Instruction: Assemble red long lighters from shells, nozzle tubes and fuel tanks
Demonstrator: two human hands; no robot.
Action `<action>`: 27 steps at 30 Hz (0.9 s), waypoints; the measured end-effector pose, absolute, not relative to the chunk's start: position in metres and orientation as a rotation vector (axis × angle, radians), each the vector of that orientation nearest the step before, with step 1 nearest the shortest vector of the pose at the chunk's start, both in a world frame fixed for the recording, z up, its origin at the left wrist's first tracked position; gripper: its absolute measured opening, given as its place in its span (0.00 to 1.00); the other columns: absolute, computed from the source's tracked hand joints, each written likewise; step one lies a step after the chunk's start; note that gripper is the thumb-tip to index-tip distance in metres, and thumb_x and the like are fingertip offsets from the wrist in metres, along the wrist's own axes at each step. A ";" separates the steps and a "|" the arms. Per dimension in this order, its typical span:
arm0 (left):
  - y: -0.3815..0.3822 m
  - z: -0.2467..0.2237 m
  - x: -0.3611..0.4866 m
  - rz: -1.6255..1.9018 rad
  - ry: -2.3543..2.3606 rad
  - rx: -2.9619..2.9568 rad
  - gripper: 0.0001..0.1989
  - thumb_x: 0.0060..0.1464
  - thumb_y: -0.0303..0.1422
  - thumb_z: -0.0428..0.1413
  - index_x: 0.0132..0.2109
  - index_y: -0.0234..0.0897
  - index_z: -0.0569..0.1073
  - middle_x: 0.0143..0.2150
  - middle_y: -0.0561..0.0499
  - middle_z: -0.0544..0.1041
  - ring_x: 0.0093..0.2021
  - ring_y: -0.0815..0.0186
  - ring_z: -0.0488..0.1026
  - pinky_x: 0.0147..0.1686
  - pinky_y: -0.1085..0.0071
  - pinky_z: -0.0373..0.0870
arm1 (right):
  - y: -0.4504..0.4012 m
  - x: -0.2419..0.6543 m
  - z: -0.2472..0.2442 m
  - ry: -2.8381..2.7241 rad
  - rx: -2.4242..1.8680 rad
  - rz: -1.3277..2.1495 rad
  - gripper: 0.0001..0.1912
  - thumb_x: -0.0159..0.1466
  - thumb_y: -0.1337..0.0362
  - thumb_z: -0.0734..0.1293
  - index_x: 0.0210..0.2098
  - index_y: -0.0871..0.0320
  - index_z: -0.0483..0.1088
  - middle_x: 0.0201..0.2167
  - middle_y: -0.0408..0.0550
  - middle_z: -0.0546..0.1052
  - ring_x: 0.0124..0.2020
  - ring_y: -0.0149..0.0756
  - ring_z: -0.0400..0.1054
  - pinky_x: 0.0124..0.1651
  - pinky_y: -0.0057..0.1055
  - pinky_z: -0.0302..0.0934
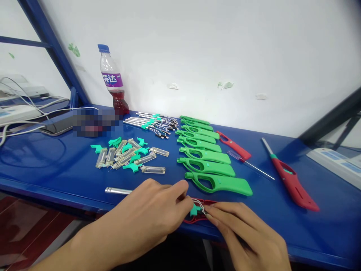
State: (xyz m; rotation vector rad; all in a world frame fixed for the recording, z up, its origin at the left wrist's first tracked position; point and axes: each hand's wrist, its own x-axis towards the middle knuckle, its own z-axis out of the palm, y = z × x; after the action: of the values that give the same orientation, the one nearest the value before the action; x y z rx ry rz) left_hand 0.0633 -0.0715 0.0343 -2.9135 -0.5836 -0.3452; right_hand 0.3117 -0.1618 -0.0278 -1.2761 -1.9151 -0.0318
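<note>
At the table's front edge lies a lighter in a red half shell (191, 221), partly hidden under my hands. Its silver tube (117, 191) sticks out to the left of my left hand (153, 210). That hand is closed over the tube end of the lighter, fingers curled; its exact grip is hidden. My right hand (245, 237) pinches with thumb and fingertips inside the shell's handle, beside white wires (199, 203). A teal trigger (194, 210) shows between the hands. Just behind them rests a green half shell (231, 185).
Behind lie more green shells (207, 167), wired silver tubes (143, 121), clear fuel tanks (153, 170) and teal triggers (132, 167). A screwdriver (258, 170), a red shell (234, 146) and an assembled red lighter (293, 184) lie right. A drink bottle (113, 81) stands back left.
</note>
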 end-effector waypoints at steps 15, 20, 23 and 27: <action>-0.083 0.033 0.068 -0.390 -0.601 -2.858 0.04 0.69 0.28 0.60 0.49 0.40 0.75 0.43 0.52 0.76 0.35 0.59 0.73 0.25 0.57 0.59 | -0.161 0.315 -0.030 -2.065 -1.238 -0.165 0.16 0.76 0.71 0.69 0.60 0.51 0.79 0.48 0.46 0.83 0.45 0.31 0.80 0.48 0.25 0.77; -0.082 0.034 0.068 -0.339 -0.570 -2.859 0.13 0.60 0.24 0.65 0.50 0.39 0.75 0.43 0.53 0.76 0.29 0.61 0.68 0.24 0.57 0.58 | -0.160 0.313 -0.031 -2.074 -1.242 -0.186 0.16 0.75 0.70 0.69 0.59 0.52 0.78 0.45 0.48 0.82 0.41 0.33 0.80 0.43 0.26 0.77; -0.082 0.038 0.066 -0.317 -0.547 -2.868 0.16 0.55 0.20 0.64 0.48 0.39 0.75 0.42 0.54 0.76 0.26 0.64 0.65 0.23 0.58 0.56 | -0.160 0.310 -0.030 -2.028 -1.237 -0.175 0.14 0.75 0.71 0.70 0.57 0.53 0.79 0.45 0.47 0.83 0.41 0.32 0.81 0.45 0.25 0.78; -0.082 0.044 0.064 -0.223 -0.535 -2.860 0.21 0.46 0.16 0.63 0.47 0.37 0.76 0.42 0.53 0.77 0.26 0.64 0.66 0.20 0.59 0.51 | -0.161 0.308 -0.026 -1.958 -1.231 -0.089 0.13 0.75 0.69 0.71 0.57 0.51 0.79 0.47 0.44 0.86 0.45 0.31 0.83 0.52 0.23 0.78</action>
State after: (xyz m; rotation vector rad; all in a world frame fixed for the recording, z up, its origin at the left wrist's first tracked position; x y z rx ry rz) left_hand 0.0639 -0.0822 0.0439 -2.8600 -0.5352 -0.2231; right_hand 0.3085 -0.1611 -0.0262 -1.2314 -1.9581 -0.0888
